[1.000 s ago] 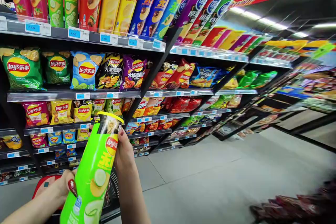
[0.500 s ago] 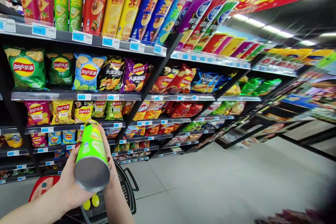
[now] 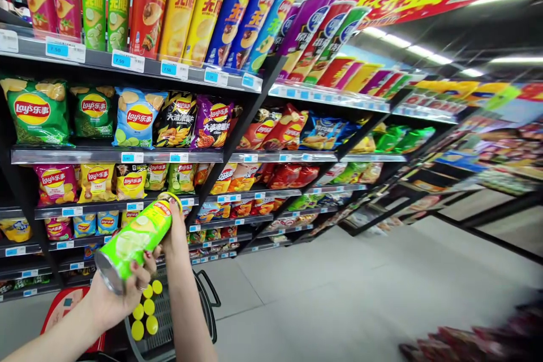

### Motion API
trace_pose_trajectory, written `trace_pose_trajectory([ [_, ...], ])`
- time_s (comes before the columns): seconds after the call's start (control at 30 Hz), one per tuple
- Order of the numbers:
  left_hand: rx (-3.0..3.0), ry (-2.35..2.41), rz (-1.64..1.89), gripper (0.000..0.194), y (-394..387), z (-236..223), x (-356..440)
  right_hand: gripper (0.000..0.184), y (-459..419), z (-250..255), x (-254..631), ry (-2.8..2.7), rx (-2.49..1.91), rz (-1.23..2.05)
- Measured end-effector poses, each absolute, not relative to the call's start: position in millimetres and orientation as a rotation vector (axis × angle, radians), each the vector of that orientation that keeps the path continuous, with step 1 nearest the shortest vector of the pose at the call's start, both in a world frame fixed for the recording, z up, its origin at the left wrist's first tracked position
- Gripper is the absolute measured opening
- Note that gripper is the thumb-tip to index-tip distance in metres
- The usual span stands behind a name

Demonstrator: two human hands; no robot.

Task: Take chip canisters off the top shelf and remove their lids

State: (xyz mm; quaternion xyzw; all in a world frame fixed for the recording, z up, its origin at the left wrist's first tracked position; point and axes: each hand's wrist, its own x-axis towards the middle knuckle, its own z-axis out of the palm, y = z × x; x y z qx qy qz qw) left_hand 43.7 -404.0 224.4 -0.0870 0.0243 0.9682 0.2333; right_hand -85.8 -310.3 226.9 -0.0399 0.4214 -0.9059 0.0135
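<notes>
A bright green potato chip can (image 3: 138,236) is held in front of the lower shelves, tilted with its metal bottom to the lower left and its yellow lid end to the upper right. My left hand (image 3: 123,288) is closed round the bottom end, fingers over the side. At the lid end my right hand (image 3: 176,229) grips the can, its fingers partly hidden behind it. Below my arms is a dark shopping basket (image 3: 164,319). Several round yellow lids (image 3: 148,306) show inside it, and my arms hide part of the basket.
Several chip cans (image 3: 180,11) stand along the top shelf (image 3: 190,70). Lower shelves hold chip bags (image 3: 138,116). A red object (image 3: 63,308) lies beside the basket. Grey floor (image 3: 305,294) stretches right, with blurred dark red packages (image 3: 466,342) at the lower right corner.
The can has turned from pointing its metal bottom at me to lying slantwise, its printed side showing. My right hand has shifted to its lid end. More yellow lids show in the basket.
</notes>
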Motion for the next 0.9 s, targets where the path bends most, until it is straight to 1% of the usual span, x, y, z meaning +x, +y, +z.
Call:
trace_pose_trajectory([
  [0.07,-0.279,0.304,2.805,0.039,-406,208,44,0.048,-302,239,-86,1.262,0.006,-2.881],
  [0.1,-0.292,0.48,2.828,0.033,-406,201,45,0.051,-299,247,-84,1.267,-0.001,-2.87],
  [0.2,-0.247,0.948,2.693,0.021,-403,189,45,0.049,-292,268,-75,1.354,-0.112,-2.775],
  [0.27,-0.219,1.058,2.64,0.019,-403,188,43,0.046,-289,276,-68,1.371,-0.175,-2.76],
  [0.3,-0.197,1.068,2.6,0.024,-405,190,41,0.044,-287,278,-66,1.351,-0.209,-2.777],
  [0.37,-0.1,1.103,2.438,0.043,-411,195,36,0.041,-283,277,-62,1.286,-0.269,-2.82],
  [0.43,0.017,1.169,2.272,0.053,-419,202,32,0.04,-277,272,-59,1.219,-0.3,-2.833],
  [0.47,0.062,1.294,2.23,0.055,-423,205,31,0.042,-274,269,-57,1.191,-0.312,-2.83],
  [0.53,0.083,1.814,2.139,0.06,-428,211,33,0.048,-269,263,-55,1.155,-0.352,-2.825],
  [0.6,0.071,2.488,1.822,0.067,-427,212,36,0.056,-266,258,-54,1.146,-0.414,-2.846],
  [0.67,0.078,2.951,1.428,0.071,-423,209,40,0.063,-264,254,-53,1.153,-0.474,-2.879],
  [0.83,0.247,3.642,0.703,0.067,-415,197,39,0.081,-262,243,-55,1.141,-0.565,-2.887],
  [0.9,0.368,3.796,0.533,0.066,-416,196,36,0.087,-257,238,-56,1.157,-0.596,-2.88],
])
